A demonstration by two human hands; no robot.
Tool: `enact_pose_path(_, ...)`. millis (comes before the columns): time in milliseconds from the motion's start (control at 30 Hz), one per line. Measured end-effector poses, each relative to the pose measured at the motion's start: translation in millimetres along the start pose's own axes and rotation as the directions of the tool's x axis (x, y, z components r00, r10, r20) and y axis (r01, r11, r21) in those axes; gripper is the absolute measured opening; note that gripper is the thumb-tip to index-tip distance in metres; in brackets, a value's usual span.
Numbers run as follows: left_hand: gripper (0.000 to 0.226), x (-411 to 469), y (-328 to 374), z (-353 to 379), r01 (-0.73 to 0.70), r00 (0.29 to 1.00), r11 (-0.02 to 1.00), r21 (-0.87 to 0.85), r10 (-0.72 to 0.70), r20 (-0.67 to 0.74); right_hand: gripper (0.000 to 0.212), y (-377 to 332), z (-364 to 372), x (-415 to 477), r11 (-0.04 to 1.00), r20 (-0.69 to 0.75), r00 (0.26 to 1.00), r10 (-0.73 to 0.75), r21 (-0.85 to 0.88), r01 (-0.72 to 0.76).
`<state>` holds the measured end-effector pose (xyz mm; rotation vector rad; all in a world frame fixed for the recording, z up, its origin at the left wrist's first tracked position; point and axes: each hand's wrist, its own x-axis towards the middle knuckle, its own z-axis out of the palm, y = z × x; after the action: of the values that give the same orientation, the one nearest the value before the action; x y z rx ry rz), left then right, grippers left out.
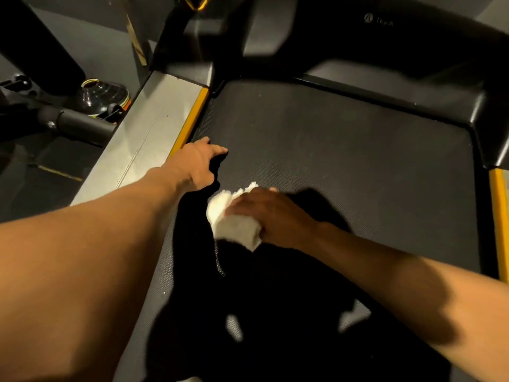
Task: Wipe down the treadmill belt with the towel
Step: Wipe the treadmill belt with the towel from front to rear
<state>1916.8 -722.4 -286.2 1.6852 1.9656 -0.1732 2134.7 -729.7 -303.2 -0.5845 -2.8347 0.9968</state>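
The dark textured treadmill belt [344, 161] fills the middle of the head view. My right hand [272, 216] lies on top of a bunched white towel [234, 219] and presses it onto the belt left of centre; its fingers curl over the cloth. My left hand [197, 164] is planted on the belt near its left edge, fingers spread forward and touching the surface. Dark shadows of my arms cover the near part of the belt.
A grey side rail [143, 144] with a yellow strip [190, 122] borders the belt on the left; another yellow strip [498, 227] runs on the right. The black motor hood [385, 51] rises at the far end. Another machine's base [82, 117] stands at the left.
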Motion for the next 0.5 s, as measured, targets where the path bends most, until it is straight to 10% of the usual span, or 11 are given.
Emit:
enact_pose_path(67,0.072,-0.8,-0.3,4.1,0.0,1.0,0.999,-0.036,-0.001,-0.031,0.032,-4.1,-33.8,24.8,0.941,-0.061,0.94,0.335,-0.017,-0.337)
enact_pose_path(133,0.069,-2.0,5.1,6.8,-0.005,1.0,1.0,-0.014,0.005,-0.026,0.026,15.4,-64.2,50.1,0.7,-0.062,0.701,0.71,-0.041,-0.713)
enact_pose_path(200,0.074,-1.7,13.6,8.1,-0.009,1.0,0.999,0.038,0.009,0.002,0.038,31.3,-67.7,52.4,0.591,-0.086,0.592,0.801,-0.045,-0.806)
enact_pose_path(267,0.086,0.0,22.1,8.0,-0.007,0.999,0.997,0.073,0.004,0.049,0.045,34.6,-42.5,30.8,0.652,-0.102,0.661,0.743,-0.11,-0.75)
enact_pose_path(367,0.103,5.7,25.6,10.4,0.005,0.995,0.995,0.104,-0.016,0.1,0.05,1.6,11.7,-23.4,0.969,-0.088,0.965,0.248,0.002,-0.249)
enact_pose_path(500,0.102,10.0,27.2,12.0,0.016,0.995,0.993,0.117,-0.027,0.097,0.038,2.8,-4.6,-23.4,0.962,-0.303,0.918,0.257,0.169,-0.213)
